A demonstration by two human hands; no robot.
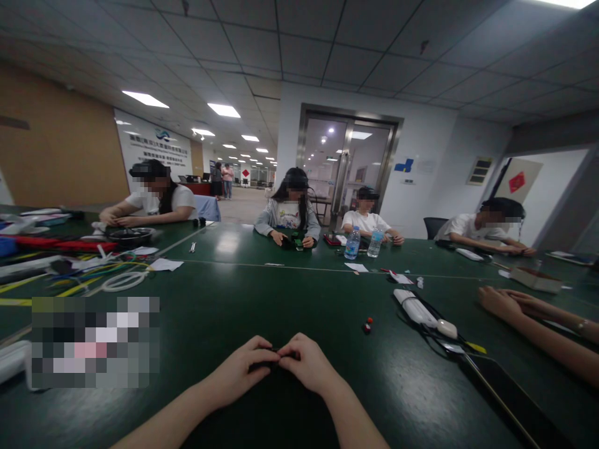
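Note:
Close together over the near part of the green table [206,337], my two hands meet at a small dark object [276,357]. My left hand [250,368] has its thumb and fingers closed round the left part of it. On the other side, my right hand [306,362] pinches it between thumb and fingertips. The fingers cover most of the object, so its kind does not show. A small red and dark piece [367,325] lies on the table ahead and to the right of my hands.
At right lie a white power strip [414,307], a white plug [447,328] and a dark flat panel [510,393]. Another person's arms [528,305] rest nearby. Cables [124,280] spread at left. Water bottles [352,243] stand farther off, before several seated people.

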